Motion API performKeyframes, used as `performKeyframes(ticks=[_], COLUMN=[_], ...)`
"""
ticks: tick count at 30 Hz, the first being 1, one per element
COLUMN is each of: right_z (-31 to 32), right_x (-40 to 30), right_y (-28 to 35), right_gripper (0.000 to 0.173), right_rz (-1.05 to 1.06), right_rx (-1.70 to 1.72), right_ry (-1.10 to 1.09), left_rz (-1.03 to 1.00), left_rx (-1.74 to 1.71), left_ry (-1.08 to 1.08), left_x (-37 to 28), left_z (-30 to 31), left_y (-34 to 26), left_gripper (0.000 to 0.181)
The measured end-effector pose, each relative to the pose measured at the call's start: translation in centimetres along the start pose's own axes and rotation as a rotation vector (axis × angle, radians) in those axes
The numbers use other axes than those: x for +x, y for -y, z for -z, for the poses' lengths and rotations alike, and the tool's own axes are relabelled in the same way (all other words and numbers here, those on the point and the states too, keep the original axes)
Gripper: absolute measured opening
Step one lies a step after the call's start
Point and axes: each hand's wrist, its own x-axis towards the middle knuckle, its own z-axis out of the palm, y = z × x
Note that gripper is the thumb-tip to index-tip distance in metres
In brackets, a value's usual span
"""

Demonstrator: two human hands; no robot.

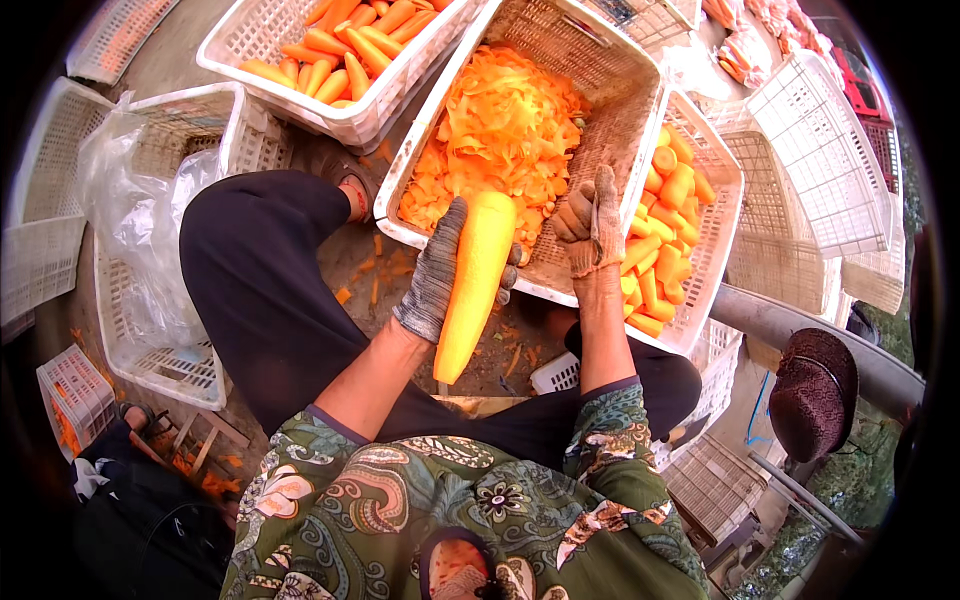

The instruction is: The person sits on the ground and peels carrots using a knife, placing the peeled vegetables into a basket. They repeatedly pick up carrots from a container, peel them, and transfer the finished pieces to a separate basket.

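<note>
My left hand point(439, 277), in a grey knit glove, is closed around a large peeled carrot point(478, 277), its thick end pointing away from me. To its right my right hand point(592, 221), in a worn tan glove, is raised over the near right part of a white plastic crate point(622, 97), its fingers curled; whether it holds a tool cannot be made out. Orange carrot peelings point(510, 112) are heaped in that crate. Peeled carrot pieces point(667, 225) fill a crate on the right, and whole carrots point(360, 45) lie in a crate at the upper left.
A white crate with clear plastic bags point(142, 247) stands at the left. Stacked crates point(825, 165) rise at the right, near a metal pipe point(817, 337) with a dark brown hat point(814, 394) beside it. Part of another person point(150, 502) shows at the lower left. Peel scraps litter the ground.
</note>
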Motion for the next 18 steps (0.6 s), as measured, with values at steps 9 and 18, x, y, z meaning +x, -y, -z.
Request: performKeyframes(ticks=[9, 18], right_z=[-4.2, -8.4], right_x=[-9.4, -7.8], right_y=[-0.5, -0.7], right_gripper=[0.022, 0.028], right_rz=[0.2, 0.704], right_rx=[-0.024, -1.076], right_ry=[-0.09, -0.319], left_rz=[-0.087, -0.187], left_rx=[0.478, 0.672], left_ry=[0.038, 0.05], left_x=[-2.5, -3.0], left_z=[-1.0, -2.6], left_y=[1.5, 2.2], left_gripper=[0.06, 0.067])
